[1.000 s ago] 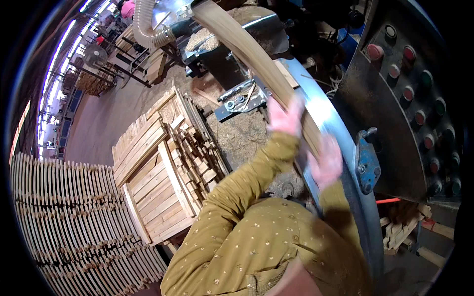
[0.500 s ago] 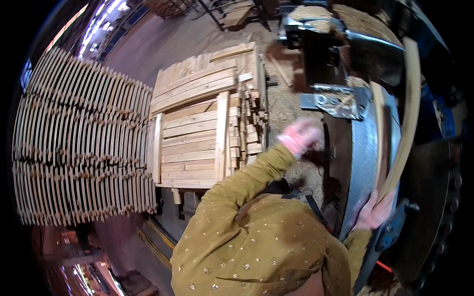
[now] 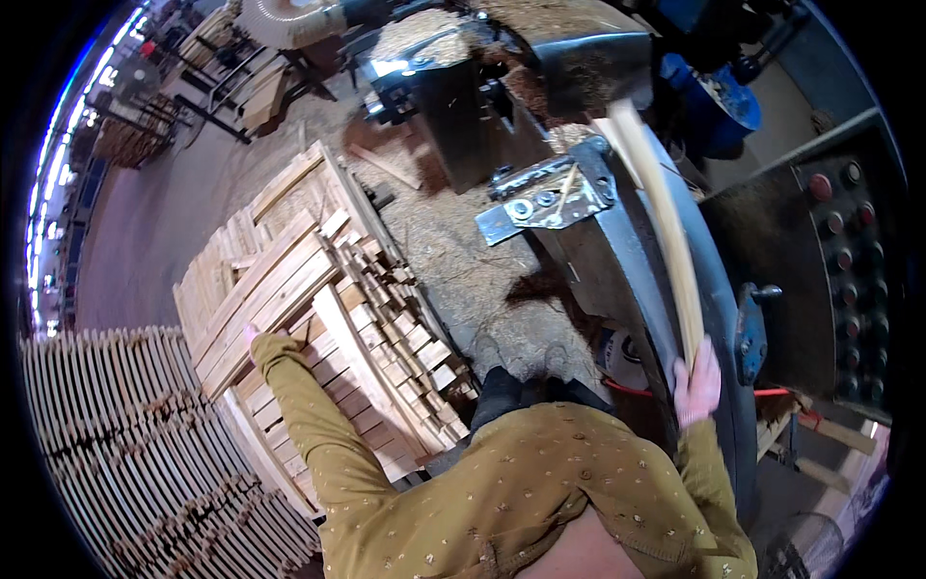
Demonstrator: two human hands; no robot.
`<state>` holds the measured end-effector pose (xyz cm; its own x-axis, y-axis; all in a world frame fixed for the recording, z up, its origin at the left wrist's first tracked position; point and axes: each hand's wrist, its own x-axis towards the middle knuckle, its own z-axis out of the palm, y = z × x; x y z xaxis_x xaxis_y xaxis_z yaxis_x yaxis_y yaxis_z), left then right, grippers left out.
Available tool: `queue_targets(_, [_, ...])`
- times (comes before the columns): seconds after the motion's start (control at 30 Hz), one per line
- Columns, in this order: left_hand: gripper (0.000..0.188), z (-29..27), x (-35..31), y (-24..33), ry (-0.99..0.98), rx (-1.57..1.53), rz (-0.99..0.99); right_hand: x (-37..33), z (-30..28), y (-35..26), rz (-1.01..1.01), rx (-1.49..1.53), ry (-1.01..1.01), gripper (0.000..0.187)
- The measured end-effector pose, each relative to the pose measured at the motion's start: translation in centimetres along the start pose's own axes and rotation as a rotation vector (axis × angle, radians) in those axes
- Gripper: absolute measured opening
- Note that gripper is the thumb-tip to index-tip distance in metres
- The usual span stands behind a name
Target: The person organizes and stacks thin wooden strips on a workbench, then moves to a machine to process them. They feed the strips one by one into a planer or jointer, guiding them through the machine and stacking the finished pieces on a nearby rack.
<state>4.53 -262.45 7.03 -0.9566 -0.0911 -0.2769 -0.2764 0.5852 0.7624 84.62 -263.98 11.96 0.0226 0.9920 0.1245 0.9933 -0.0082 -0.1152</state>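
- Head view, right of the frame: the right hand grasps the lower end of a curved wooden strip, which slants up toward the upper centre.
- The strip runs over a long metal worktop; whether it touches is unclear. The end grip probably leaves its length free to follow that surface.
- Left of centre: the left hand, mostly hidden by its sleeve, reaches the edge of stacked boards; I cannot tell whether it grips.
- The stack likely sits there for easy reach, opposite the worktop.
- Upper centre: a metal bracket sits at the worktop's side.
- Far right: a button panel.
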Motion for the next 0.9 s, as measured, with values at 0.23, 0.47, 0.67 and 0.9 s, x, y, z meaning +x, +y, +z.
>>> queue_targets(0.23, [0.072, -3.9, -7.0, -4.3, -0.111, -0.263, -0.076, -9.4, -2.4, 6.7, -0.087, -0.004, 0.054, 0.048])
queue_targets(0.47, [0.065, -6.2, -25.5, 5.0, -0.436, -0.695, 0.455, 11.7, 3.0, 0.3, -0.283, 0.261, 0.502, 0.036])
queue_targets(0.67, [0.060, -0.7, -40.3, 15.5, -1.072, -0.916, 0.642, 19.0, 5.8, -2.1, -0.396, 0.565, 0.542, 0.036])
queue_targets(0.9, [0.063, 8.6, -67.2, 4.3, -1.241, -0.589, 0.523, 9.9, 2.0, -2.1, -0.303, 0.201, 0.372, 0.075])
